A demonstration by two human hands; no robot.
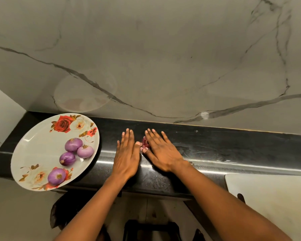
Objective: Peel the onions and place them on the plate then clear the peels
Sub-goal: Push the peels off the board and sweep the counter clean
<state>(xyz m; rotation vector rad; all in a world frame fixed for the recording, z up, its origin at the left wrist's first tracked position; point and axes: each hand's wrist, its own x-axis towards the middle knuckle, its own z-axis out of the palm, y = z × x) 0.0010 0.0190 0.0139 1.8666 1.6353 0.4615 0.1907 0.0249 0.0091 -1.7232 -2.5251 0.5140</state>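
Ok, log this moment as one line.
onions: four peeled on plate | peels: pile on counter between hands | left hand: flat | right hand: flat

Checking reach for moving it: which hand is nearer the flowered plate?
Left. The left hand lies flat just right of the plate; the right hand lies farther right, beyond the peels.

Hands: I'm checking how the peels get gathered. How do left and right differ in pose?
The left hand points nearly straight at the wall, fingers close together; the right hand slants leftward, fingers spread wider. The left hand lies nearer the plate; the right hand, farther. Both lie flat on the counter, fingers straight, flanking the peels.
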